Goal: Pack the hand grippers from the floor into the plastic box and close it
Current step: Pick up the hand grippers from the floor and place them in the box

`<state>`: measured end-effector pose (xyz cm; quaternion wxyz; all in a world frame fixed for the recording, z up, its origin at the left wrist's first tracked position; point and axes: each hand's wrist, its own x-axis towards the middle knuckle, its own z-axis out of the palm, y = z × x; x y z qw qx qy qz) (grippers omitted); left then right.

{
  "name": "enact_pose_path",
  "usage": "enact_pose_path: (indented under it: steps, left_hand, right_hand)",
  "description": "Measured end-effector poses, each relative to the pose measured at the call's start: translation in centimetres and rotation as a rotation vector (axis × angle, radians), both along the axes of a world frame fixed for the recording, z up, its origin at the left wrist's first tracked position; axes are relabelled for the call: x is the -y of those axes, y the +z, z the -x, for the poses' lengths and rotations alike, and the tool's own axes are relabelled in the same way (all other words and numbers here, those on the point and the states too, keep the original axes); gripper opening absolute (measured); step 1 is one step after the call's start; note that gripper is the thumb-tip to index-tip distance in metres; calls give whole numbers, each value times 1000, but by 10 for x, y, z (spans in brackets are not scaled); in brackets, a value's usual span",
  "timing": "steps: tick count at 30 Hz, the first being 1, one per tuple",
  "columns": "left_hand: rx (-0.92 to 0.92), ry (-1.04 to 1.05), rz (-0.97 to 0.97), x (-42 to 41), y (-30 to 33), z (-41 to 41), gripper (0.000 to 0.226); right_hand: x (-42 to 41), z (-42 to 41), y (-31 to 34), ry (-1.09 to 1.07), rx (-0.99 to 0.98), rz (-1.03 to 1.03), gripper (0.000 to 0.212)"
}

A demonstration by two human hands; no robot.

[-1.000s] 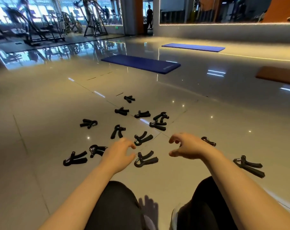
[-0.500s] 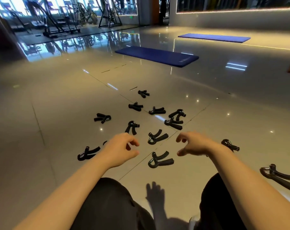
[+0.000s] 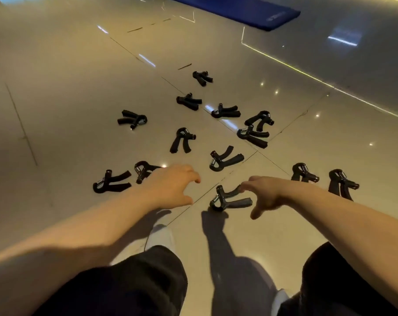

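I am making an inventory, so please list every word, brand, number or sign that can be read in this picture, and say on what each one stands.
None can be read.
Blue mat: a pale mark near its right end, too blurred to read.
Hand grippers, such as the nearest one: no legible label or number on any.
Floor: only light reflections and tile seams, no signs.

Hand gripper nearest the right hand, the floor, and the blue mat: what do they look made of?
The nearest hand gripper looks like matte black plastic or foam-covered handles with a shiny metal spring at its head; the covering cannot be told. The floor looks like polished tile, glossy, mirroring lights, with thin joint lines. The blue mat seems soft foam or rubber: dull surface, rounded edge.
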<state>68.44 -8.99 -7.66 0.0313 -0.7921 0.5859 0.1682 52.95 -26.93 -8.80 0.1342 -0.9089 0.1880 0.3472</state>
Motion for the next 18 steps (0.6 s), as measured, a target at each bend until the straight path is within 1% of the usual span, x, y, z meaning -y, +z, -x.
enact_pose_path:
  steps: [2, 4, 9, 12, 14, 16, 18]
  left_hand:
    - [-41, 76, -45, 3, -27, -26, 57]
    - [-38, 126, -102, 1, -58, -52, 59]
    - [89, 144, -247, 6, -147, -97, 67]
    - [163, 179, -219, 13, -202, -117, 71]
    - [185, 175, -220, 16, -234, -128, 73]
    - [204, 203, -260, 15, -253, -137, 70]
    - [246, 234, -294, 14, -258, -149, 69]
  right_hand:
    - [8, -22, -17, 60, -30, -8, 76]
    - [21, -42, -36, 127, -58, 10, 81]
    - [64, -70, -102, 236, -162, 110, 84]
    - [80, -75, -149, 331, -217, 203, 90]
    - [86, -69, -179, 413, -243, 257, 90]
    - [86, -61, -201, 470, -243, 268, 92]
    - [87, -56, -214, 485, -227, 256, 97]
